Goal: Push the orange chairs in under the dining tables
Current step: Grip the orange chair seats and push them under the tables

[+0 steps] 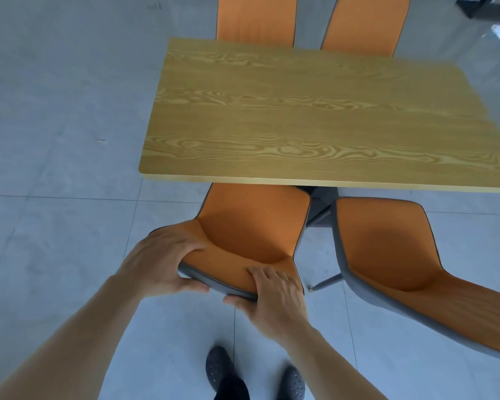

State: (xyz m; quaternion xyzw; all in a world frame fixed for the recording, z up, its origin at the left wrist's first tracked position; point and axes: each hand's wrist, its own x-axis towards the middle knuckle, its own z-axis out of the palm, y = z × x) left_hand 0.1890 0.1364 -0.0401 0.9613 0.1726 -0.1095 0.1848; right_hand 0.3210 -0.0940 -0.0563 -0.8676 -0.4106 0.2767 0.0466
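An orange chair (pixel 251 223) with a grey back shell stands at the near side of a wood-grain dining table (pixel 315 116); the front of its seat is hidden under the table edge. My left hand (pixel 162 258) grips the left end of the backrest's top edge. My right hand (pixel 272 295) grips the same edge further right. A second orange chair (pixel 393 249) stands to the right, angled and pulled out from the table. Two more orange chairs (pixel 256 21) (pixel 364 24) show their backrests behind the table's far side.
Grey tiled floor (pixel 55 168) surrounds the table. My feet in dark shoes (pixel 223 368) stand just behind the held chair. A dark piece of furniture (pixel 485 7) sits at the top right corner. The right chair's metal leg (pixel 326 282) points toward the held chair.
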